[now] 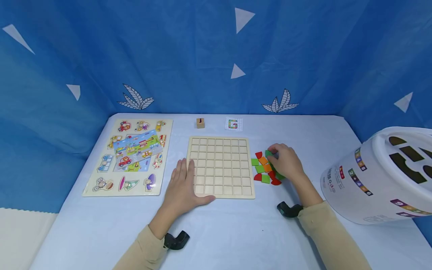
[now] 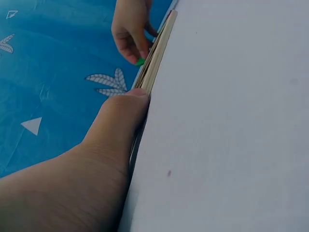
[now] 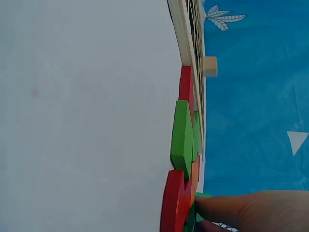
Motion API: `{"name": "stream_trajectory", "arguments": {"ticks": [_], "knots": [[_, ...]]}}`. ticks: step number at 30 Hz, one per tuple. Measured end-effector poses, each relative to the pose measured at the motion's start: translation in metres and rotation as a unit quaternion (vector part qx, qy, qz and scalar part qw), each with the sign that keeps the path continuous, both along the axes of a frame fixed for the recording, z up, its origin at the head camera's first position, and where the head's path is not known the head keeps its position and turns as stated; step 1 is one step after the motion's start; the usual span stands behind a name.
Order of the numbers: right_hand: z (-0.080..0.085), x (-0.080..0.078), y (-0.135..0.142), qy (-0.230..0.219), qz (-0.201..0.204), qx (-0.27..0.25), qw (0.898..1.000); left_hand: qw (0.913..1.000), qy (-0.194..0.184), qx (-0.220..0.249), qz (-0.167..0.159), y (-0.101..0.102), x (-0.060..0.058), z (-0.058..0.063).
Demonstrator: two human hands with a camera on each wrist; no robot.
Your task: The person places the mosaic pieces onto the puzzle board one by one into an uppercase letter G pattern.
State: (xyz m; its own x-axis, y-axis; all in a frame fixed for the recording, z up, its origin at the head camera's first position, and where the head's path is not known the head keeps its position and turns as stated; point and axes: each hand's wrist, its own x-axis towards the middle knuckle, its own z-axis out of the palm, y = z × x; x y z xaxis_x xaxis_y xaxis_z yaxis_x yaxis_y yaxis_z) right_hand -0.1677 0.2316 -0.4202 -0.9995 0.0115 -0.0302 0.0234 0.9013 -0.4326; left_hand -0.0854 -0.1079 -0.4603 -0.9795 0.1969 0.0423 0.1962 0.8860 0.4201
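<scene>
A wooden grid board (image 1: 221,167) lies flat on the white table. My left hand (image 1: 182,187) is spread along its left side, fingers straight, the thumb (image 2: 128,104) at its near edge. To the board's right is a loose cluster of green, red and orange blocks, among them an orange block (image 1: 263,160) and a red block (image 3: 173,203). Over the far right of this cluster, my right hand (image 1: 287,161) pinches a green block (image 2: 140,62) between thumb and fingers. Part of the cluster is hidden under that hand.
A picture puzzle board (image 1: 91,187) with overlapping picture cards (image 1: 138,148) lies at the left. Behind the grid board are a small wooden cube (image 1: 200,123) and a pattern card (image 1: 234,124). A large white bucket (image 1: 351,187) with a cut-out lid lies at the right.
</scene>
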Motion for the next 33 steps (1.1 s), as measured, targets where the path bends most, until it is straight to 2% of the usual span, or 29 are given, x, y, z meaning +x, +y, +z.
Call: {"name": "stream_trajectory", "arguments": {"ticks": [6,11,17,26,33], "knots": [[0.0,-0.003,0.004,-0.005,-0.012,-0.044,0.999,1.0,0.006,0.006,0.004,0.002,0.0,-0.002],[0.001,-0.006,0.004,0.0,-0.012,-0.05,0.999,1.0,0.001,0.006,0.006,0.002,0.0,-0.002],[0.01,-0.015,-0.006,-0.007,0.003,-0.064,0.998,0.9997,-0.016,0.011,0.013,0.003,-0.001,-0.002],[0.021,-0.031,-0.049,-0.021,0.058,-0.091,0.994,0.9995,-0.016,0.021,0.015,0.001,-0.001,-0.004],[0.014,-0.039,-0.088,-0.034,0.106,-0.108,0.988,0.9997,-0.015,0.013,0.015,0.0,-0.001,-0.003]]}}
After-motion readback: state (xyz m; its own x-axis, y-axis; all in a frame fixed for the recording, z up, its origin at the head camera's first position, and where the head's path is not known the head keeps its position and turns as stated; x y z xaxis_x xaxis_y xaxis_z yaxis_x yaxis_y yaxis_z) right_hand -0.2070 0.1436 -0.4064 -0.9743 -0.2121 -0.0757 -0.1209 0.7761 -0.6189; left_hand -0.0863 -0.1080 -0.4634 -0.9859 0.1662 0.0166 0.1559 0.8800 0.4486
